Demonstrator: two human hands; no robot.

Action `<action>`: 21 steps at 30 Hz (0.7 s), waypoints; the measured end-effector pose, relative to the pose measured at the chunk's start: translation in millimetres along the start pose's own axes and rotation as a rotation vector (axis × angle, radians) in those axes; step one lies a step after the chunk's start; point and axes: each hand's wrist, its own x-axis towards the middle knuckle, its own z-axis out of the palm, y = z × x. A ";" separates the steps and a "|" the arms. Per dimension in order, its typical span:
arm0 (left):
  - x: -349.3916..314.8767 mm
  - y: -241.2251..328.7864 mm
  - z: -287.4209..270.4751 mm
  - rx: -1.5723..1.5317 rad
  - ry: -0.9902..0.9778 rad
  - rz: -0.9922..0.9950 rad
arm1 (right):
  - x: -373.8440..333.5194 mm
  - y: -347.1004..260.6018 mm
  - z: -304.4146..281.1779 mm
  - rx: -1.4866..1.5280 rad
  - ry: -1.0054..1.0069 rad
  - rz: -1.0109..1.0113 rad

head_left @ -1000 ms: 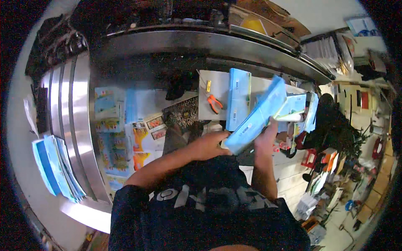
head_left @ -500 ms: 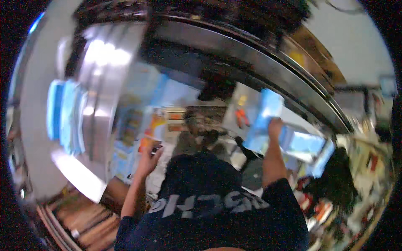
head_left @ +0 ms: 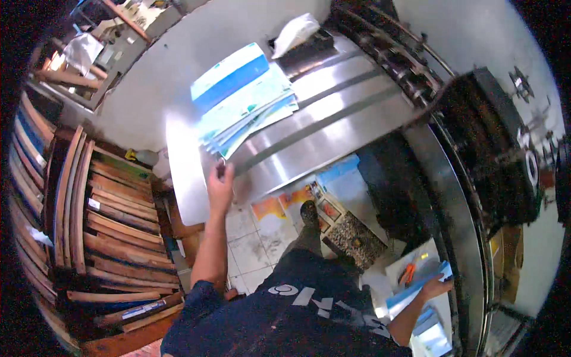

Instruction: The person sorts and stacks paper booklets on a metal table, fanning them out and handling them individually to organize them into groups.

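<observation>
My left hand [head_left: 220, 184] is raised at the near edge of a metal table, its fingers curled together just below the corner of a fanned stack of blue-and-white printed sheets [head_left: 247, 110]. Whether those fingers pinch anything is too small to make out. Low on the right, my right hand [head_left: 437, 287] grips the edge of a blue-and-white sheet [head_left: 410, 291] above a pale work surface. Close to that sheet lies an orange-handled tool [head_left: 407, 273], and more blue-and-white sheets [head_left: 431, 333] lie nearer to me.
The shiny metal table [head_left: 333, 119] carries a white plastic bag [head_left: 297, 34] at its back. Dark machinery [head_left: 488, 149] with a long metal rail stands on the right. Wooden-edged frames [head_left: 125, 238] are stacked at left. A pebbled mat [head_left: 357, 241] lies on the tiled floor.
My view has swung left toward the metal table and sharpened. The left hand now appears beside the stack on it. My right hand still holds a blue-and-white sheet, now lower right in view.
</observation>
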 end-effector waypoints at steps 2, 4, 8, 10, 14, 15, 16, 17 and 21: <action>64.4 -27.4 -13.1 -0.040 0.037 -0.165 | 29.5 -120.8 -7.0 0.266 -0.158 0.090; 126.6 -60.3 -17.6 0.017 0.060 -0.216 | 49.0 -226.1 18.5 0.502 -0.317 0.063; 203.6 -138.5 -26.3 0.193 0.131 -0.303 | 54.4 -485.8 49.7 0.979 -0.768 -0.025; 224.0 -117.0 -3.1 0.309 0.038 -0.391 | 55.7 -589.6 89.4 1.052 -0.869 -0.322; 228.8 -112.3 -3.4 0.301 0.045 -0.452 | 52.1 -759.8 132.8 0.710 -1.140 -0.519; 231.2 -102.2 0.1 0.196 0.057 -0.418 | 51.2 -773.1 182.7 0.615 -1.037 -0.587; 226.0 -107.3 -6.5 0.114 0.091 -0.415 | 47.9 -797.5 185.0 0.561 -1.173 -0.587; 220.1 -114.9 -8.6 0.180 0.111 -0.382 | 41.9 -819.5 178.2 0.501 -1.310 -0.591; 195.5 -125.5 8.2 0.362 0.170 -0.259 | 22.5 -869.6 158.0 0.403 -1.555 -0.730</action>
